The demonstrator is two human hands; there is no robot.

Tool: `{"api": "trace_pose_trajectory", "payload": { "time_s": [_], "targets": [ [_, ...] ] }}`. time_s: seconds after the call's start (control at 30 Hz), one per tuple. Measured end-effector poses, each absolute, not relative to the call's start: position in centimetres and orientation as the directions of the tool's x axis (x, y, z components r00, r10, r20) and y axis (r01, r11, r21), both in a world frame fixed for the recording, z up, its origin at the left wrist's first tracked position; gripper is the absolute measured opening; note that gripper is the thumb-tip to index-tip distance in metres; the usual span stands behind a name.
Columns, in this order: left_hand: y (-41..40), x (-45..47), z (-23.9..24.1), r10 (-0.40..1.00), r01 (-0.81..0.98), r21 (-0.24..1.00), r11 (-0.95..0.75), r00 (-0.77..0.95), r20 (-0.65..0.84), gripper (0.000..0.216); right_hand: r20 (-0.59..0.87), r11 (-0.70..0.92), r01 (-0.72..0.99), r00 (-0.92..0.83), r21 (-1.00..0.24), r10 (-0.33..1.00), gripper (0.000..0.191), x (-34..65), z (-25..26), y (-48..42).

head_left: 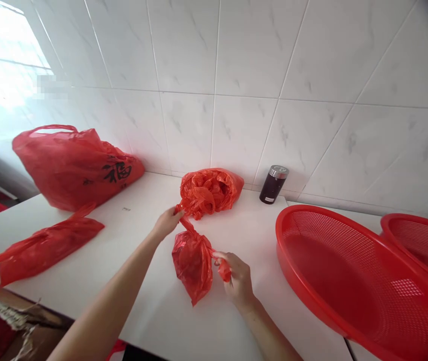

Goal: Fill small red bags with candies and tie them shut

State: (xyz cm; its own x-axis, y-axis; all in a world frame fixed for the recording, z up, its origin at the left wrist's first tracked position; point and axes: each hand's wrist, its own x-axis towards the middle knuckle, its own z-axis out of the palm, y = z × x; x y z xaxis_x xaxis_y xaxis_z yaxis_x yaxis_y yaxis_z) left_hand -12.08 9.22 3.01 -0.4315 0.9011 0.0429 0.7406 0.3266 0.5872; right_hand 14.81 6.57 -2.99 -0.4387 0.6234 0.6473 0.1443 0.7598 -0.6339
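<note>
A small red plastic bag (pixel 193 263) with something inside lies on the white table, its neck twisted or knotted at the top. One handle of it is gripped by my left hand (pixel 168 222), up and to the left of the neck. My right hand (pixel 238 278) closes around the other handle, and a red end pokes out below the fingers. The handles stretch apart between both hands. What the bag contains cannot be made out. Just beyond my left hand sits an open red bag (pixel 211 193) stuffed with crumpled red plastic.
A large red bag with black lettering (pixel 78 168) stands at the back left, and a flatter red bag (pixel 50 248) lies before it. Right of centre is a dark tumbler (pixel 274 184). Red mesh baskets (pixel 285 245) fill the right side. A torn cardboard box (pixel 40 313) is front left.
</note>
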Motion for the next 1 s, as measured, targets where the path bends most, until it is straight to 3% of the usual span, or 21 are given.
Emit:
{"api": "trace_pose_trajectory", "payload": {
  "time_s": [0.13, 0.27, 0.37, 0.5, 0.73, 0.9, 1.0],
  "targets": [
    [9.3, -10.8, 7.9, 0.959, 0.840, 0.533, 0.103, -0.227, 0.171, 0.033, 0.603, 0.692, 0.119, -0.403, -0.712, 0.689, 0.032, 15.5, -2.9, 7.2],
    [7.5, -7.5, 8.3, 0.974, 0.845, 0.488, -0.218, 0.216, 0.063, 0.029, 0.517, 0.594, 0.129, -0.370, -0.794, 0.772, 0.026, 15.6, -3.0, 7.1],
    [5.8, -6.6, 7.2, 0.947, 0.853, 0.439, -0.283, 0.321, -0.013, 0.024, 0.418, 0.484, 0.163, -0.321, -0.860, 0.850, 0.027, 15.9, -3.1, 7.0],
    [3.0, -10.0, 8.4, 0.983, 0.923, 0.349, -0.163, 0.184, -0.027, 0.005, 0.335, 0.376, 0.142, -0.248, -0.915, 0.909, 0.031, 16.3, -3.1, 7.5],
    [-2.9, -18.9, 11.6, 0.965, 0.944, 0.213, 0.252, -0.262, 0.021, 0.027, 0.249, 0.297, 0.167, -0.258, -0.940, 0.933, 0.033, 16.0, -3.6, 8.0],
    [-6.2, -24.8, 10.6, 0.838, 0.845, 0.123, 0.520, -0.533, 0.117, 0.034, 0.244, 0.297, 0.173, -0.270, -0.939, 0.931, 0.033, 16.2, -3.9, 7.9],
    [-7.5, -26.4, 11.1, 0.743, 0.777, 0.062, 0.627, -0.619, 0.255, 0.042, 0.251, 0.300, 0.176, -0.254, -0.937, 0.934, 0.032, 16.3, -4.1, 8.3]
  ]
}}
